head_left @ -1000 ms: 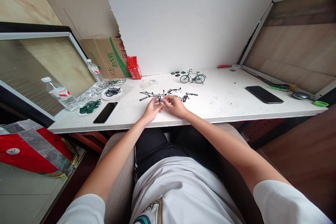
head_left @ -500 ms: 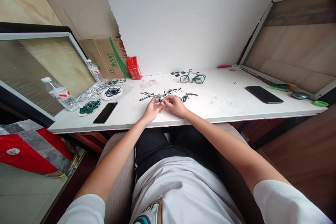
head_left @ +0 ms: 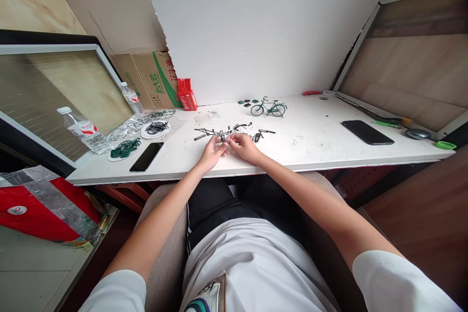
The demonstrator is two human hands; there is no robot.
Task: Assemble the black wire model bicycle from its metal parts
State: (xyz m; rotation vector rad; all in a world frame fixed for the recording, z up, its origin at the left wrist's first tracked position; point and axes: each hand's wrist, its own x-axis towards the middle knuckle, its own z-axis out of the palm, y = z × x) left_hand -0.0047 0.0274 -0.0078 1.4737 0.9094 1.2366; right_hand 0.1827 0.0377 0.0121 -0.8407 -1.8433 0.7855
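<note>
Nothing has shifted since the earlier frames: our left hand (head_left: 211, 152) and right hand (head_left: 245, 146) both pinch a small dark metal part (head_left: 223, 137) between their fingertips, just nearer us than the finished green model bicycle (head_left: 269, 107) on the white table (head_left: 321, 141).

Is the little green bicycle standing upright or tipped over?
Upright: the green bicycle stands on both wheels on the white table.

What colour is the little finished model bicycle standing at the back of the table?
Dark green, seen in the head view: the model bicycle stands on the white table.
</note>
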